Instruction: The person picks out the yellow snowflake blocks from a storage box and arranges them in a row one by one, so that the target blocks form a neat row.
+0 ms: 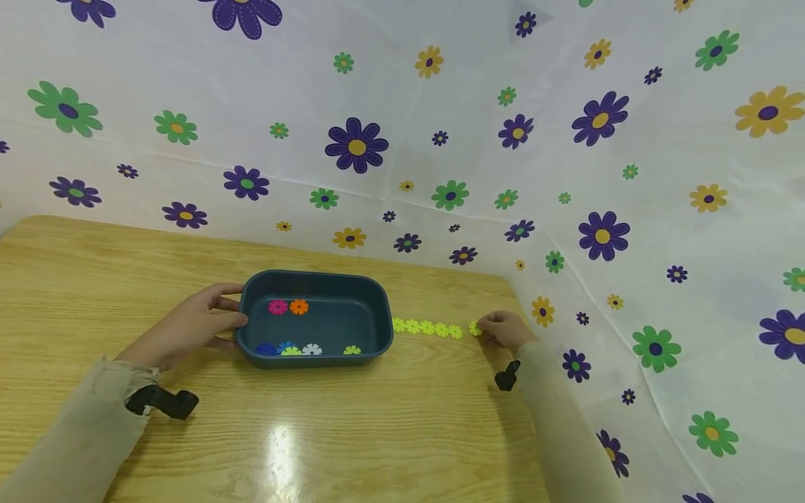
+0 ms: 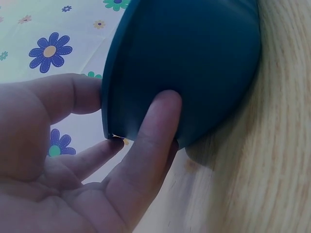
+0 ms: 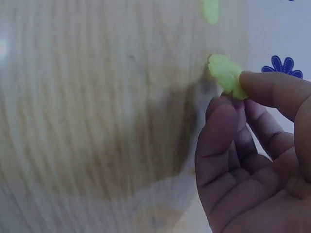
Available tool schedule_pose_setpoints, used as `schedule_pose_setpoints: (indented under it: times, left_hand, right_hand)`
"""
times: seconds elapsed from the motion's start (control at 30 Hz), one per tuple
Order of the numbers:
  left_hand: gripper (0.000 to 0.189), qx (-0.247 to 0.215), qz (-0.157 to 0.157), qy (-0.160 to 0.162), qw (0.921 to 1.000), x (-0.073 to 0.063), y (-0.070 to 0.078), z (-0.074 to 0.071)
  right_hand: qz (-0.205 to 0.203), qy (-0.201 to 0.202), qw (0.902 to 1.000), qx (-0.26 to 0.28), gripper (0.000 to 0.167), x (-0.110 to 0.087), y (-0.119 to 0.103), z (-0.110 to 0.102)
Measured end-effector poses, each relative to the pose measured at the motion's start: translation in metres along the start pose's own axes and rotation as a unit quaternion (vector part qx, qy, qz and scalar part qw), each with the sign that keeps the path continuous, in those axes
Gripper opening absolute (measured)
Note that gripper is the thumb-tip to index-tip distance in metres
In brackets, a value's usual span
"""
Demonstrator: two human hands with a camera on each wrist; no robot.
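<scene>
My left hand (image 1: 204, 320) grips the left end of a dark blue plastic tub (image 1: 371, 307). In the left wrist view, one finger of that hand meets the rim and another presses the outer wall (image 2: 204, 58). My right hand (image 1: 506, 330) pinches a yellow-green snowflake disc (image 3: 224, 75) between thumb and fingers, just above the table. A row of several matching yellow-green discs (image 1: 428, 327) lies between the tub and this hand, with a small gap before the held one. Inside the tub are pink (image 1: 278, 307), orange (image 1: 298, 307), blue, white (image 1: 312, 349) and yellow-green discs.
The wooden table (image 1: 352, 426) has rounded far corners. A white sheet with printed flowers (image 1: 402, 91) hangs behind the table and along its right side, close to my right hand. Black wrist mounts (image 1: 170, 403) sit on both sleeves.
</scene>
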State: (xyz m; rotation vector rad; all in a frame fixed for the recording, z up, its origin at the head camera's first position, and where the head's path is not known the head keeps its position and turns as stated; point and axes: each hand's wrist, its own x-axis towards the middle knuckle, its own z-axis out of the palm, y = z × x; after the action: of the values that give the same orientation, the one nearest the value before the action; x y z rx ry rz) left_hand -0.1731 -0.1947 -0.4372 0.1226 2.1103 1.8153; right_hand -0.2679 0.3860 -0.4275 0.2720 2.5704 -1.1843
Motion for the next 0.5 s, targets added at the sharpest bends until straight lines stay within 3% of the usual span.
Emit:
schedule_pose_setpoints:
  times: [0.17,0.5]
  left_hand:
    - [0.071,0.007,-0.001,0.000,1.0000,-0.001,0.000,0.000]
    - [0.069,0.003,-0.003,-0.005,1.0000,0.000,0.001,-0.002]
  right_hand:
    - [0.005,0.004,0.9999,-0.016,0.020,0.009,0.011,0.005]
    - [-0.017,0.024,0.9971,-0.070,0.017,0.006,0.007,0.014]
